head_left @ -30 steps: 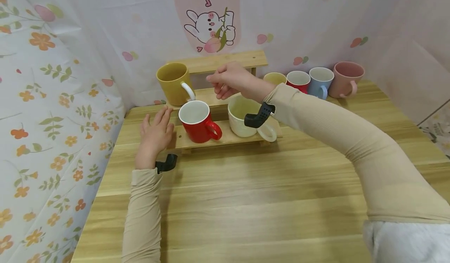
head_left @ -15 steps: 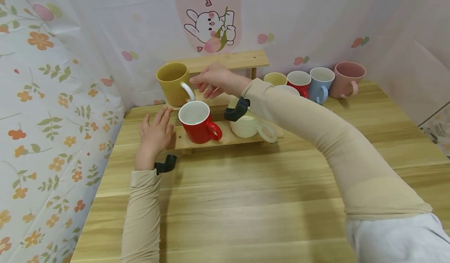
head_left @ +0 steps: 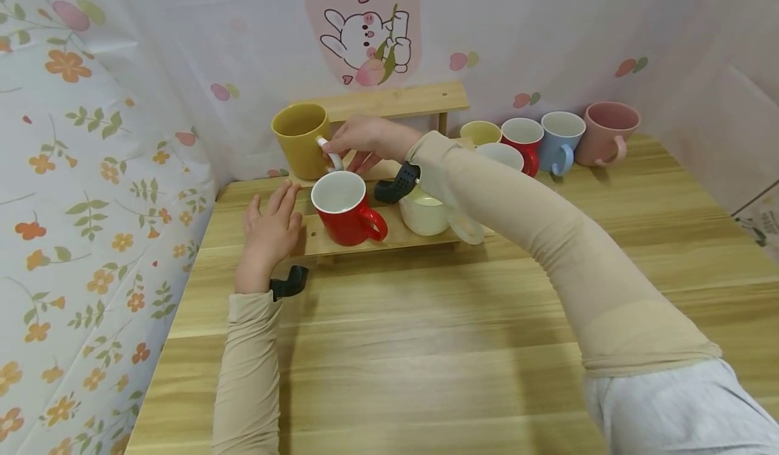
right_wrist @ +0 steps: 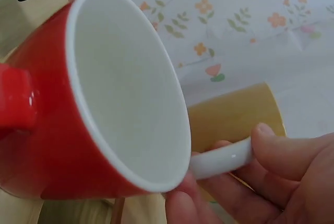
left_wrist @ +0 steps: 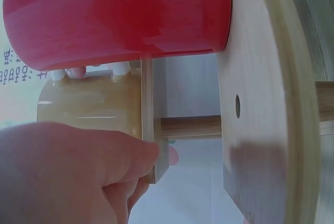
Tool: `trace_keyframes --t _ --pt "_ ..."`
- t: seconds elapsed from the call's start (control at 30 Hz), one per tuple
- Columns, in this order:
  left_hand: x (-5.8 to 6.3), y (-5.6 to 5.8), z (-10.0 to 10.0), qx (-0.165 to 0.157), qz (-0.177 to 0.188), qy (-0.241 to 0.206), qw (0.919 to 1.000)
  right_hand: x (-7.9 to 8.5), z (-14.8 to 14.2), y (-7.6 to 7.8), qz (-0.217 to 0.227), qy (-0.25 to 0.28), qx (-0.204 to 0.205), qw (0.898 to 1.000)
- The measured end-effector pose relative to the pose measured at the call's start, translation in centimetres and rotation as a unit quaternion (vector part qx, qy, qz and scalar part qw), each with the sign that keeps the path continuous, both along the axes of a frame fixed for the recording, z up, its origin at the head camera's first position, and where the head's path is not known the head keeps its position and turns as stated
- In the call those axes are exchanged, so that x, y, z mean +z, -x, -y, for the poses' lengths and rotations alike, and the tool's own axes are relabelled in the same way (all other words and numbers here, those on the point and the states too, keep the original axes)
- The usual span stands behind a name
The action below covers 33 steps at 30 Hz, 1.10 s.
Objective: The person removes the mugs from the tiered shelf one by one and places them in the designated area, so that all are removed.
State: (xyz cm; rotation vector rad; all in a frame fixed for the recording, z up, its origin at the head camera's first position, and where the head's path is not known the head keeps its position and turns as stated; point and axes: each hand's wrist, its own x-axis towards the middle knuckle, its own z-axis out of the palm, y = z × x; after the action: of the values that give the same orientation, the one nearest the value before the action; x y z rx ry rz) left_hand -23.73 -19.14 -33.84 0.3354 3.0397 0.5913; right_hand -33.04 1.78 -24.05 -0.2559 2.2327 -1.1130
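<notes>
My right hand [head_left: 374, 137] pinches the white handle [right_wrist: 222, 158] of a yellow mug [head_left: 302, 144] between thumb and fingers. That mug stands upright at the left of the wooden rack's middle shelf. In front of it, a red mug [head_left: 343, 218] with a white inside sits on the lowest shelf, its handle to the right. My left hand [head_left: 270, 235] lies at the left end of the rack with fingers extended; in the left wrist view its fingertips [left_wrist: 151, 156] are right at the middle shelf's end. A cream mug [head_left: 422, 215] stands right of the red one, partly hidden by the right wrist camera.
The wooden rack's top shelf [head_left: 402, 103] runs along the back cloth. Right of the rack are a yellow cup [head_left: 481, 132], a red mug [head_left: 528, 151], a blue mug [head_left: 560, 144] and a pink mug [head_left: 608, 134]. A white-rimmed cup [head_left: 502, 154] shows behind the right sleeve.
My right hand has moved left from above the cream mug to the yellow mug and taken hold of its handle. The left hand has stayed at the rack's left end.
</notes>
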Motion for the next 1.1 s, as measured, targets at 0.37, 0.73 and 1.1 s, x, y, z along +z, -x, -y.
trace_keyframes --t 0.37,0.73,1.1 --pt "0.0 -0.1 -0.1 0.001 0.010 0.005 0.9999 -1.3 -1.3 0.5 0.037 0.122 -0.052 0.991" --pt "0.3 0.1 -0.3 0.004 0.016 0.011 0.9998 -1.0 -4.5 0.3 0.027 0.143 -0.077 0.986" --pt "0.2 0.0 -0.1 0.010 0.015 0.012 0.9998 -0.6 -8.1 -0.5 0.003 0.162 -0.108 0.981"
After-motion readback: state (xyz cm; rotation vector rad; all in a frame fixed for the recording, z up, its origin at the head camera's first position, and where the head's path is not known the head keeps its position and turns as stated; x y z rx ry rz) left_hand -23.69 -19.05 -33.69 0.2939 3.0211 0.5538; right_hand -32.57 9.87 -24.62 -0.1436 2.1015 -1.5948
